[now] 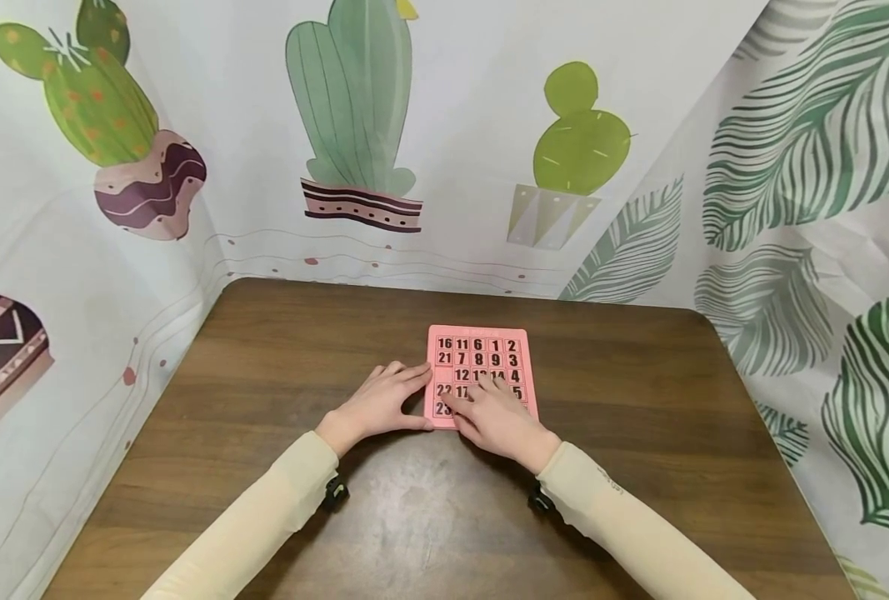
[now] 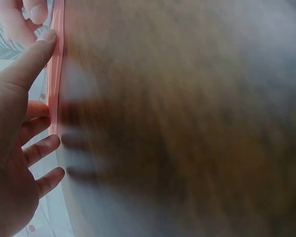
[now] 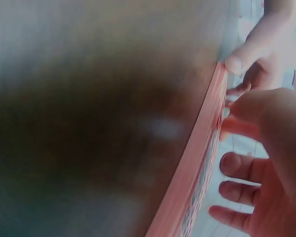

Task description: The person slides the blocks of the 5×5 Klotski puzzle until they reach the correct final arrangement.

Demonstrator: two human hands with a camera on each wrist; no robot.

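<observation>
A pink sliding number puzzle lies flat on the table, with black numbers on its tiles. A vacant slot shows at the left end of its middle row, above tile 22. My left hand rests at the puzzle's left side, fingers extended along that edge and thumb by the near left corner. Over the lower tiles is my right hand, its index fingertip on the left column around tiles 22 and 23. It covers several tiles in the lower rows. In the left wrist view, the left thumb touches the pink edge.
The brown wooden table extends around the puzzle on all sides. Behind it and at both sides hangs a white cloth printed with cacti and leaves. Each wrist bears a small black device under a pale sleeve.
</observation>
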